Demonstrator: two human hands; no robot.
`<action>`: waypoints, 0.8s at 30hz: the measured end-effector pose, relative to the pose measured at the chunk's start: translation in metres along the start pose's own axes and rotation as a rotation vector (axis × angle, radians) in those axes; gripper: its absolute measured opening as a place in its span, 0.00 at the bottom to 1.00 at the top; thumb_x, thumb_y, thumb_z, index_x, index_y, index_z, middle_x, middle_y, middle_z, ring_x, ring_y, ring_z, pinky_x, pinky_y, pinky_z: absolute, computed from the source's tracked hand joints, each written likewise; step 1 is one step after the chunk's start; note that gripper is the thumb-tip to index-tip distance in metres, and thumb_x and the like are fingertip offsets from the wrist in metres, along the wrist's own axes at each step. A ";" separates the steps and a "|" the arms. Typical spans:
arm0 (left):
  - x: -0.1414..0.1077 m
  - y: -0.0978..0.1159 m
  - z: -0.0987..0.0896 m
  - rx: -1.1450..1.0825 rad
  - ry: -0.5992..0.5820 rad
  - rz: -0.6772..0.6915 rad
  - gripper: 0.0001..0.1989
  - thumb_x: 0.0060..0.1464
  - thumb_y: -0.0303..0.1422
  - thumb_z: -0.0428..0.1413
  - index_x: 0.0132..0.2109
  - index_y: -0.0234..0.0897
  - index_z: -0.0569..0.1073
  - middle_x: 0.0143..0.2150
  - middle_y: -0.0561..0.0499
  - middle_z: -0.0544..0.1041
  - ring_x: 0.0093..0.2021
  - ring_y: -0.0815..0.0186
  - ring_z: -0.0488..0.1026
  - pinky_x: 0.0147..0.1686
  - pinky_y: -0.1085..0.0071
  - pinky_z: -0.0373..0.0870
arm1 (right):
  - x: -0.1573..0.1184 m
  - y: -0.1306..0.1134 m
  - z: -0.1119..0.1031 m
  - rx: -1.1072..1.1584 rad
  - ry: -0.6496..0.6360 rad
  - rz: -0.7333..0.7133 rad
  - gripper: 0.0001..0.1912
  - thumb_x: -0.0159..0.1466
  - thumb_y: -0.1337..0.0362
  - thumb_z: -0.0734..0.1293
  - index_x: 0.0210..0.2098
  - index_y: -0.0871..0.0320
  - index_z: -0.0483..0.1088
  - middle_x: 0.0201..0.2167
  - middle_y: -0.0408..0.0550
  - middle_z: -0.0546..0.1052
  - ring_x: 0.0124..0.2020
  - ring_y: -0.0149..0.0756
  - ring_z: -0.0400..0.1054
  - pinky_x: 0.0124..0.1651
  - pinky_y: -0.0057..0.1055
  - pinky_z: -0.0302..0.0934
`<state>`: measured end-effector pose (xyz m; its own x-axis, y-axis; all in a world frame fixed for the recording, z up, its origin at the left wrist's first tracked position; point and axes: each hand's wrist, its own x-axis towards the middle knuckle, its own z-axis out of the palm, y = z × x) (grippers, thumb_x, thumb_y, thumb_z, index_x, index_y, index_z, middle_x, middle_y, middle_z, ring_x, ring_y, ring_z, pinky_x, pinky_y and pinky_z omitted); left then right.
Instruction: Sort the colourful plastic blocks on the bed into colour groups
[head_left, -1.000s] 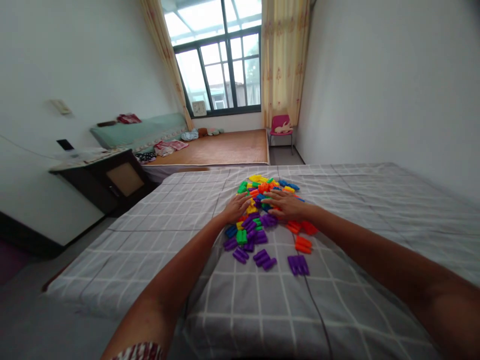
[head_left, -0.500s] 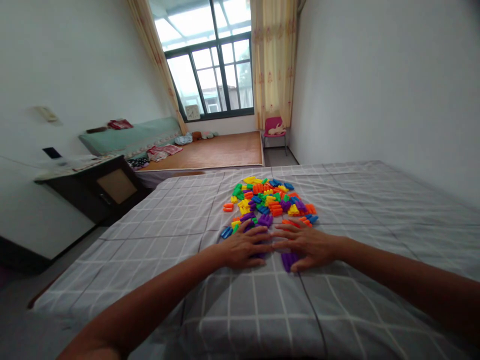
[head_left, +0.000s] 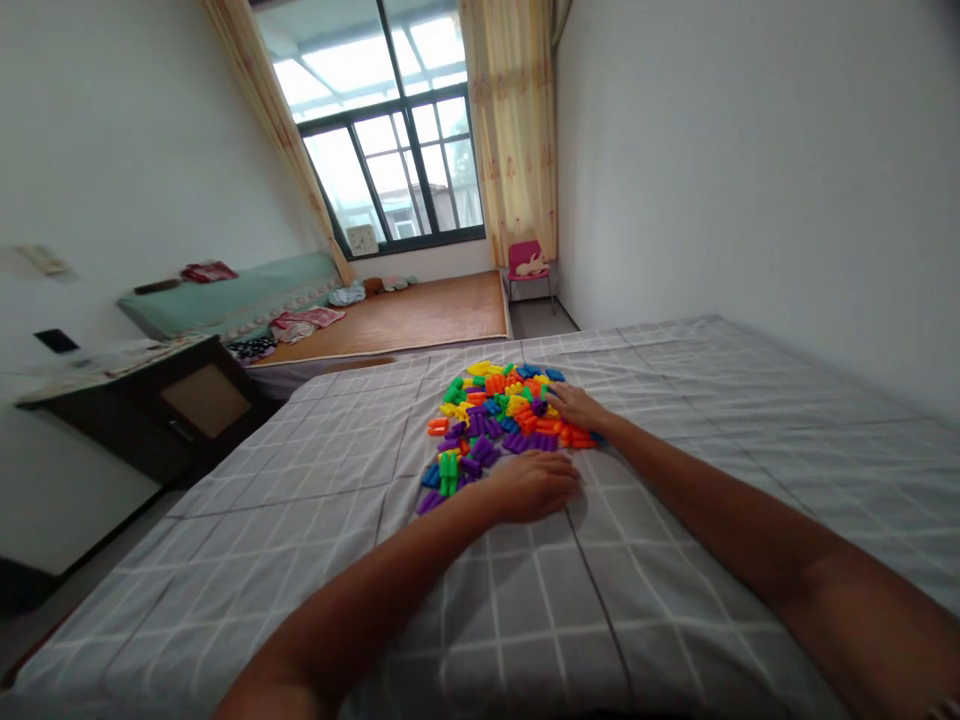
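Note:
A heap of plastic toy building pieces (head_left: 487,408) in purple, orange, yellow, green and blue lies on a grey checked bedsheet (head_left: 525,620). My left hand (head_left: 534,485) is palm down at the near edge of the heap, its fingers pointing right and slightly bent. Just left of it are green pieces (head_left: 448,472) and purple pieces (head_left: 429,502). On the heap's right side rests my right hand (head_left: 577,408), fingers stretched over the pieces, with orange pieces (head_left: 576,437) beside it. What lies under either palm is hidden.
Beyond the sheet stands a low bed with a brown mat (head_left: 427,315). A dark cabinet (head_left: 142,430) is at the left and a pink chair (head_left: 525,260) at the back by the curtain. A white wall (head_left: 735,180) runs along the right.
My hands have moved apart from their place side by side. The right reached farther over the heap; the left slid right along the near edge. Pieces shifted, and the camera view turned slightly.

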<state>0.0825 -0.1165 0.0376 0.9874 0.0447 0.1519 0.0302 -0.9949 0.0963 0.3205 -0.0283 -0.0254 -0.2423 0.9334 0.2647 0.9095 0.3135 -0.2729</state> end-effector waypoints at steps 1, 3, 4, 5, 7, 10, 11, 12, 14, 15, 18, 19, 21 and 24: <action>0.013 0.006 0.007 -0.024 -0.005 0.043 0.16 0.64 0.36 0.46 0.54 0.42 0.72 0.55 0.48 0.74 0.58 0.64 0.67 0.60 0.66 0.61 | 0.004 -0.008 0.003 0.057 0.002 0.001 0.25 0.70 0.55 0.51 0.61 0.55 0.64 0.60 0.55 0.68 0.62 0.46 0.60 0.62 0.46 0.54; 0.032 0.013 0.019 -0.050 0.017 0.065 0.18 0.64 0.37 0.46 0.56 0.40 0.71 0.57 0.45 0.72 0.58 0.62 0.67 0.61 0.64 0.60 | 0.017 -0.020 0.002 0.169 0.008 0.009 0.26 0.71 0.53 0.49 0.60 0.55 0.65 0.60 0.54 0.68 0.62 0.43 0.60 0.63 0.42 0.54; 0.038 0.013 0.022 -0.062 0.028 0.048 0.18 0.64 0.38 0.46 0.56 0.39 0.71 0.56 0.45 0.72 0.57 0.62 0.67 0.60 0.64 0.61 | 0.024 -0.021 0.000 0.205 0.005 -0.008 0.27 0.71 0.53 0.48 0.60 0.56 0.65 0.60 0.53 0.68 0.62 0.42 0.60 0.63 0.40 0.54; 0.042 0.013 0.025 -0.075 0.036 0.021 0.18 0.64 0.38 0.46 0.56 0.38 0.71 0.55 0.44 0.73 0.56 0.61 0.68 0.59 0.64 0.62 | 0.030 -0.018 -0.004 0.220 0.011 -0.020 0.28 0.71 0.53 0.46 0.60 0.57 0.64 0.60 0.53 0.68 0.62 0.40 0.60 0.64 0.39 0.54; 0.044 0.011 0.027 -0.096 0.051 -0.062 0.18 0.64 0.38 0.45 0.55 0.38 0.72 0.53 0.45 0.74 0.54 0.61 0.69 0.57 0.64 0.64 | 0.038 0.001 -0.013 0.181 0.035 0.012 0.29 0.71 0.54 0.45 0.61 0.57 0.64 0.61 0.52 0.67 0.63 0.37 0.58 0.65 0.38 0.51; 0.038 0.012 0.029 -0.092 0.084 -0.169 0.20 0.64 0.40 0.45 0.58 0.40 0.69 0.58 0.45 0.71 0.59 0.58 0.65 0.59 0.60 0.63 | 0.033 0.054 -0.024 0.028 0.003 0.187 0.29 0.70 0.51 0.48 0.62 0.58 0.62 0.63 0.54 0.64 0.65 0.40 0.55 0.66 0.41 0.46; 0.035 0.013 0.030 -0.091 0.087 -0.180 0.21 0.64 0.40 0.45 0.60 0.40 0.67 0.61 0.45 0.68 0.61 0.57 0.63 0.61 0.58 0.61 | 0.027 0.074 -0.027 -0.027 -0.022 0.257 0.29 0.70 0.50 0.49 0.63 0.58 0.61 0.64 0.55 0.63 0.66 0.41 0.54 0.66 0.43 0.45; 0.033 0.015 0.031 -0.094 0.083 -0.183 0.22 0.64 0.41 0.45 0.61 0.40 0.65 0.63 0.45 0.66 0.63 0.56 0.61 0.62 0.57 0.59 | 0.021 0.092 -0.029 -0.072 -0.040 0.322 0.30 0.69 0.50 0.50 0.63 0.58 0.60 0.65 0.56 0.60 0.66 0.43 0.52 0.66 0.46 0.45; 0.031 0.017 0.031 -0.111 0.063 -0.180 0.24 0.64 0.42 0.45 0.63 0.40 0.64 0.65 0.45 0.64 0.65 0.56 0.58 0.63 0.57 0.57 | 0.011 0.122 -0.032 -0.136 -0.043 0.421 0.31 0.69 0.49 0.50 0.65 0.57 0.58 0.67 0.56 0.56 0.67 0.45 0.49 0.65 0.51 0.44; 0.031 0.017 0.031 -0.120 0.055 -0.182 0.24 0.64 0.42 0.45 0.63 0.40 0.63 0.65 0.45 0.64 0.65 0.56 0.58 0.64 0.57 0.57 | 0.009 0.133 -0.033 -0.157 -0.033 0.454 0.31 0.68 0.48 0.51 0.65 0.56 0.59 0.67 0.56 0.56 0.67 0.47 0.49 0.65 0.53 0.44; 0.029 0.016 0.030 -0.140 0.048 -0.180 0.24 0.64 0.42 0.45 0.63 0.41 0.63 0.65 0.45 0.64 0.66 0.56 0.57 0.64 0.57 0.56 | 0.015 0.147 -0.033 -0.177 0.012 0.496 0.29 0.68 0.49 0.51 0.61 0.53 0.64 0.65 0.55 0.61 0.64 0.50 0.54 0.63 0.58 0.46; 0.028 0.015 0.030 -0.146 0.051 -0.175 0.23 0.64 0.42 0.45 0.63 0.41 0.64 0.65 0.45 0.63 0.66 0.56 0.57 0.65 0.57 0.55 | 0.020 0.148 -0.032 -0.182 0.031 0.502 0.28 0.68 0.49 0.50 0.60 0.52 0.65 0.64 0.55 0.62 0.63 0.51 0.55 0.62 0.59 0.46; 0.026 0.013 0.029 -0.156 0.054 -0.165 0.24 0.64 0.42 0.45 0.63 0.41 0.64 0.66 0.45 0.63 0.67 0.57 0.56 0.65 0.58 0.54 | 0.031 0.150 -0.029 -0.188 0.044 0.525 0.29 0.67 0.47 0.49 0.62 0.49 0.63 0.65 0.55 0.60 0.64 0.54 0.53 0.60 0.64 0.45; 0.022 0.011 0.028 -0.169 0.047 -0.155 0.24 0.64 0.42 0.45 0.64 0.41 0.63 0.66 0.45 0.62 0.67 0.56 0.56 0.66 0.57 0.54 | 0.042 0.156 -0.023 -0.174 -0.015 0.571 0.35 0.64 0.39 0.49 0.65 0.45 0.56 0.69 0.53 0.52 0.67 0.61 0.45 0.57 0.72 0.40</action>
<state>0.1087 -0.1294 0.0145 0.9645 0.2040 0.1679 0.1506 -0.9465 0.2852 0.4601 0.0556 -0.0353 0.2982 0.9485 0.1073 0.9389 -0.2712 -0.2121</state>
